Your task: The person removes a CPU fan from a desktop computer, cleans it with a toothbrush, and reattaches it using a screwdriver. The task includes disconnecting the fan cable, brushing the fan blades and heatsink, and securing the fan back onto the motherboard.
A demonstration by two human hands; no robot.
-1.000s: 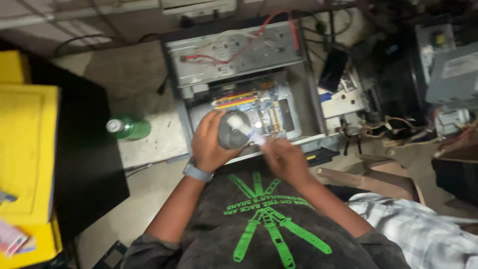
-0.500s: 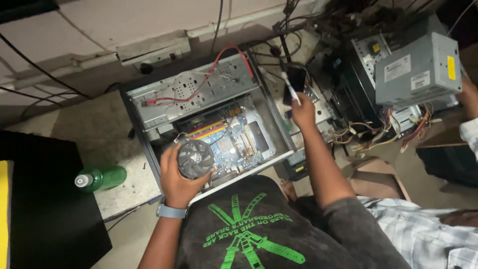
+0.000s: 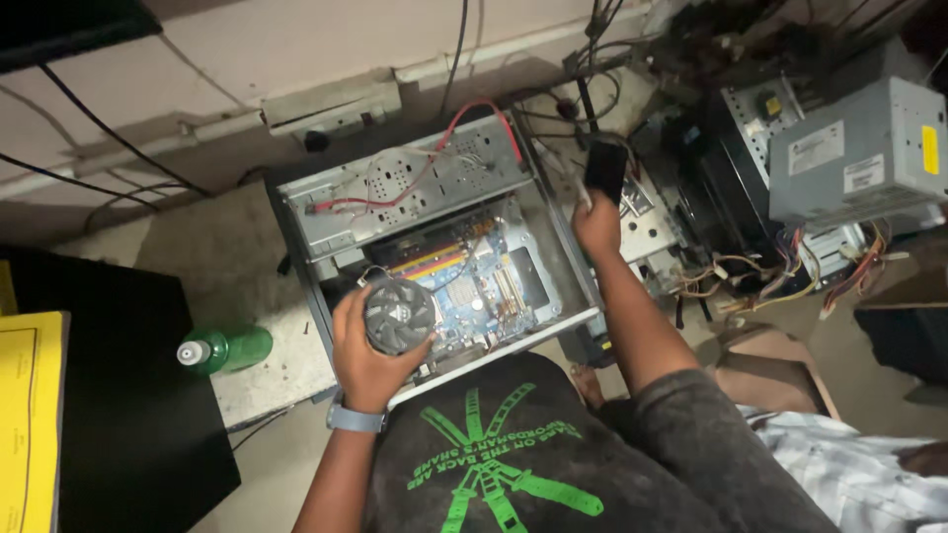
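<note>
Since half a second ago my right hand (image 3: 596, 223) has closed its fingers on the black brush (image 3: 604, 170) beside the open computer case (image 3: 553, 247), while left hand (image 3: 370, 355) cups the cooler fan (image 3: 399, 316) clear above the motherboard (image 3: 474, 281).

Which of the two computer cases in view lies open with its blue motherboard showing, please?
The grey case in front of the person, beside the left hand; the case at right shows no board.

Green bottle (image 3: 225, 349) on the floor, grey power supply (image 3: 855, 150), yellow sheet (image 3: 30, 415) far left.
</note>
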